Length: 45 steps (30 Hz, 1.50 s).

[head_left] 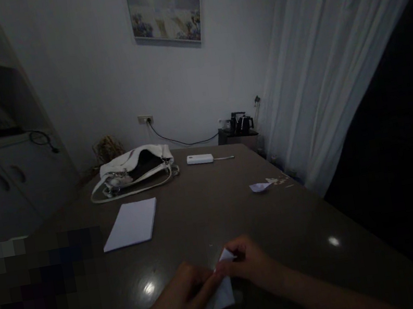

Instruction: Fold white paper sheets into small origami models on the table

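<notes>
Both my hands meet low in the middle of the view over a dark table (216,211). My left hand (185,300) and my right hand (250,263) are each closed on a small folded white paper (222,294). My right fingers pinch its upper corner. My left fingers grip its left side, and its lower end sticks out beneath my left hand. The room is dim.
A stack of white sheets (131,223) lies at the left. Behind it rests a white handbag (133,169), with a white power bank (200,159) and its cable beside it. A small folded paper (260,186) sits near the right edge. A curtain hangs at the right.
</notes>
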Available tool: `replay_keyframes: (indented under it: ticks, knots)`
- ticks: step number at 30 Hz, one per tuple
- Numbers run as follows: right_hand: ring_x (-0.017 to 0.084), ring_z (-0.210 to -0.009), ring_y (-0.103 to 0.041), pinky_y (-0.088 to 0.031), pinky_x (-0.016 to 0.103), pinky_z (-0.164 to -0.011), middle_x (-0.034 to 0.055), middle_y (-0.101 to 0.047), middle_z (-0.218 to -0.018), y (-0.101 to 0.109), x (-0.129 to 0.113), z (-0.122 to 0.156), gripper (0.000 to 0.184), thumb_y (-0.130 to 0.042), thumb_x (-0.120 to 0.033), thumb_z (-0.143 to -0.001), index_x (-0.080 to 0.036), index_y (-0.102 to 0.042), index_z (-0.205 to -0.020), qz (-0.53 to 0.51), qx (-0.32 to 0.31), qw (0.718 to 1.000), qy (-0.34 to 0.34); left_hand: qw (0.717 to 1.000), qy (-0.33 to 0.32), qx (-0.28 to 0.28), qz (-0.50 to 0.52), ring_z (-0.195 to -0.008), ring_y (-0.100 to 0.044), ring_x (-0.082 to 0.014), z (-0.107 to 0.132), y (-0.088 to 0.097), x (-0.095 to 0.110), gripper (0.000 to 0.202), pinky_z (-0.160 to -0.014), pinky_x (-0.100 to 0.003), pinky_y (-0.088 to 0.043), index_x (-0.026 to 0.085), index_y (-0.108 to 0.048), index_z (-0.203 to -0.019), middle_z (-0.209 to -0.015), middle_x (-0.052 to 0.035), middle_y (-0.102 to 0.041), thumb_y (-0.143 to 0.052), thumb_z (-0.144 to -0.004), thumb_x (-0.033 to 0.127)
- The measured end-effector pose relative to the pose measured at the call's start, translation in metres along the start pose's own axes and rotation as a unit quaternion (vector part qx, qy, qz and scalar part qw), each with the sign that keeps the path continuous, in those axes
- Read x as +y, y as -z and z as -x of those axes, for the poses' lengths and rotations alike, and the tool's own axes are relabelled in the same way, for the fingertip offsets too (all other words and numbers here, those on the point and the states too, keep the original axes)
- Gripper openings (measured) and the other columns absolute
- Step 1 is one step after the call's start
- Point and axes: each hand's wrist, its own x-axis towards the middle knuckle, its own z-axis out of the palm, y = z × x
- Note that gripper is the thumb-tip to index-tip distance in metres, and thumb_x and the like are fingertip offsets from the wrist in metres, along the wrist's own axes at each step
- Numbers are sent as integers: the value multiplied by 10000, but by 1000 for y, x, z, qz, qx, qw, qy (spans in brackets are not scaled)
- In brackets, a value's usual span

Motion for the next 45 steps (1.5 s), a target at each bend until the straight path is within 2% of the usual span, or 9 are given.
replay_keyframes:
  ticks: [4, 8, 17, 19, 23, 28, 33, 39, 45]
  knots:
    - [100, -534, -447, -345, 225, -520, -19, -515, -557, -3, 1, 4, 323, -717, -454, -603, -158, -592, -575, -6, 64, 998, 8, 999, 15, 50, -16, -489, -491, -95, 0, -2, -6, 480, -465, -175, -360, 144, -603, -681, -511, 11, -579, -387, -864, 533]
    - [139, -653, -494, -380, 255, -611, 0, -543, -656, -7, 1, 8, 312, -716, -464, -586, -176, -604, -635, -24, 165, 986, -2, 999, 20, 15, 29, -454, -474, -88, 0, -3, -7, 482, -434, -173, -346, 141, -591, -694, -489, 14, -579, -362, -876, 525]
    - [144, -644, -480, -388, 271, -609, 9, -507, -651, -6, 5, 7, 434, -589, -600, -663, -166, -585, -673, 7, 156, 988, -7, 997, 29, -19, 72, -413, -458, -83, 1, 1, 0, 541, -410, -175, -341, 129, -601, -674, -471, 5, -570, -345, -860, 568]
    - [141, -639, -471, -384, 264, -599, 8, -491, -637, -6, 3, 8, 423, -567, -587, -693, -167, -575, -646, 49, 153, 987, 19, 998, 33, -17, 59, -439, -473, -90, 3, 0, -2, 566, -421, -182, -359, 131, -604, -662, -507, -5, -579, -321, -860, 580]
    - [114, -569, -415, -338, 235, -537, -20, -412, -563, -5, -1, 10, 404, -492, -516, -784, -168, -519, -579, 151, 117, 976, 102, 997, 1, 72, -24, -630, -525, -121, 5, -5, -9, 503, -564, -201, -427, 157, -629, -710, -677, -17, -594, -381, -840, 575]
    - [83, -492, -324, -250, 226, -493, -50, -292, -498, -4, -3, 10, 427, -412, -384, -875, -172, -359, -508, 267, 58, 946, 175, 994, -56, 78, -58, -585, -451, -113, 1, -8, -17, 508, -551, -192, -386, 168, -600, -621, -554, 15, -485, -366, -867, 545]
    - [84, -494, -343, -253, 228, -503, -47, -330, -498, -3, -6, 11, 405, -419, -355, -883, -175, -359, -525, 299, 115, 921, 223, 996, -70, 22, -47, -517, -412, -96, -3, 2, -11, 530, -487, -182, -346, 158, -603, -591, -502, 26, -451, -377, -863, 552]
    - [85, -484, -316, -235, 230, -482, -51, -284, -502, 17, -21, 8, 418, -402, -364, -889, -182, -316, -522, 282, 177, 919, 211, 997, -29, -73, 28, -445, -481, -76, -1, 10, 2, 582, -474, -166, -387, 119, -670, -675, -504, -3, -571, -325, -889, 536]
    - [91, -493, -312, -241, 238, -488, -47, -280, -509, 25, -28, 5, 428, -415, -388, -881, -184, -320, -517, 269, 173, 926, 202, 997, -14, -71, 41, -456, -538, -92, -2, 12, 2, 599, -485, -168, -422, 105, -683, -703, -515, -37, -620, -307, -896, 529]
